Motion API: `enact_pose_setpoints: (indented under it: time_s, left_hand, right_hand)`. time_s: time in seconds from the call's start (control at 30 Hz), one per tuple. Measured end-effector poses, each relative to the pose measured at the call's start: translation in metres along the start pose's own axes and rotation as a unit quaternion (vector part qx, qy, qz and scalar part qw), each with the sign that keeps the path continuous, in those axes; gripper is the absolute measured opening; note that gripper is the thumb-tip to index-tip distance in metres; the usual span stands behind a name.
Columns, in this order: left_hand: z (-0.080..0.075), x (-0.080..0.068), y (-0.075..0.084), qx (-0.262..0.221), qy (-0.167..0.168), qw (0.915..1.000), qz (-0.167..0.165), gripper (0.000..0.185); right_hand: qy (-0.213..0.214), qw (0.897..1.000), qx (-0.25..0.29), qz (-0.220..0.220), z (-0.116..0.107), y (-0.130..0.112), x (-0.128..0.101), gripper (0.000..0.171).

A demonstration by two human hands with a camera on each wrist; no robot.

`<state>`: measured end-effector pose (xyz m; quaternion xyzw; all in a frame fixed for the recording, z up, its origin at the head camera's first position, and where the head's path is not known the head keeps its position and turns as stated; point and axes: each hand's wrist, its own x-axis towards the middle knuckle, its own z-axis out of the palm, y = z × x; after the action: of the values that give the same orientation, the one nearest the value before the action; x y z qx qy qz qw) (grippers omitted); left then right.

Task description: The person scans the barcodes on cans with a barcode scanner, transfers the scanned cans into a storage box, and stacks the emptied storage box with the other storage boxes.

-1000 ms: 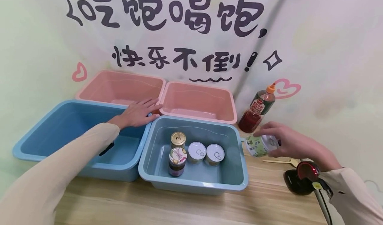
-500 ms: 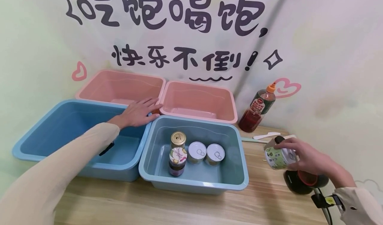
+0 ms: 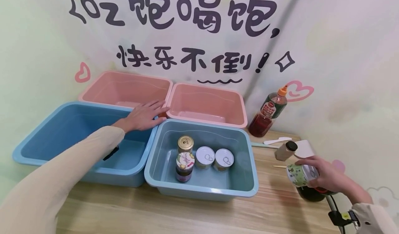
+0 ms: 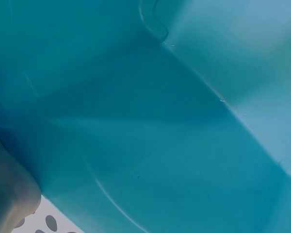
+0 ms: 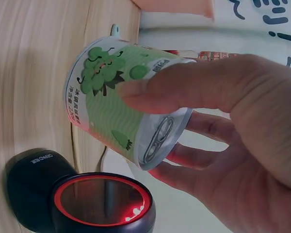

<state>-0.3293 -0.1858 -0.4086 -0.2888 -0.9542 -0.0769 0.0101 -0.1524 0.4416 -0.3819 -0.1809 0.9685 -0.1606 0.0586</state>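
Note:
My right hand (image 3: 327, 174) holds a pull-tab can (image 5: 114, 109) with a green and white label, thumb on its side and fingers round the other side. The can is tilted, its ring-pull lid facing the palm. Close by, partly hidden under the hand in the head view, is a black scanner (image 5: 104, 199) with a glowing red ring. My left hand (image 3: 144, 115) rests with fingers extended where the rims of the blue bin (image 3: 62, 137) and the pink bins meet. In the left wrist view only blue bin walls (image 4: 150, 87) and an edge of the hand show.
The right blue-grey bin (image 3: 201, 192) contains several cans and jars. Two pink bins (image 3: 207, 121) stand behind. A sauce bottle (image 3: 268, 113) leans at the back right; a black-capped shaker (image 3: 286, 151), a spatula (image 3: 304, 149) and a white knife (image 3: 278, 140) lie near the right hand.
My right hand has moved right and nearer to me with the can, from beside the sauce bottle to the scanner, uncovering the shaker and spatula. The left hand has stayed put.

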Motion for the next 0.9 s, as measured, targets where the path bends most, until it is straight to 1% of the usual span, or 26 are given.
enact_pose_setpoints:
  time_s: [0.1,0.17,0.27,0.33,0.43,0.53,0.6,0.67,0.8,0.9]
  left_hand:
    - [0.000,0.000,0.000,0.000,0.000,1.0000,0.002,0.062]
    - [0.000,-0.001,0.000,0.000,0.000,1.0000,0.002,0.062]
    - [-0.001,-0.002,0.000,-0.001,-0.002,1.0000,-0.001,0.062]
    - [-0.001,-0.002,0.001,-0.003,-0.001,1.0000,-0.002,0.062]
    - [-0.002,0.000,0.003,-0.006,-0.002,1.0000,0.000,0.062]
    - [-0.002,0.001,0.004,-0.007,-0.004,1.0000,0.003,0.062]
    - [-0.002,0.001,0.003,-0.005,-0.006,1.0000,0.001,0.062]
    - [-0.002,0.000,0.003,-0.005,-0.005,1.0000,-0.001,0.062]
    - [-0.001,-0.001,0.001,-0.004,-0.005,1.0000,-0.002,0.061]
    - [-0.002,-0.002,0.001,-0.004,-0.003,1.0000,-0.003,0.061]
  right_hand:
    - [0.007,1.000,-0.001,-0.004,-0.002,-0.002,0.001,0.065]
    - [0.009,1.000,-0.016,0.009,-0.007,-0.006,0.004,0.066]
    - [0.007,1.000,-0.014,0.019,-0.018,-0.014,0.011,0.066]
    - [0.015,1.000,-0.011,0.011,-0.026,-0.019,0.015,0.065]
    - [0.030,0.999,0.004,-0.018,-0.038,-0.025,0.022,0.064]
    - [0.031,0.999,0.011,-0.027,-0.049,-0.032,0.032,0.065]
    - [0.027,0.999,0.014,-0.028,-0.057,-0.039,0.040,0.066]
    - [0.031,0.999,0.013,-0.039,-0.064,-0.046,0.049,0.065]
    - [0.032,0.998,0.004,-0.051,-0.077,-0.064,0.072,0.065]
    - [0.017,0.999,0.005,-0.045,-0.085,-0.079,0.092,0.066]
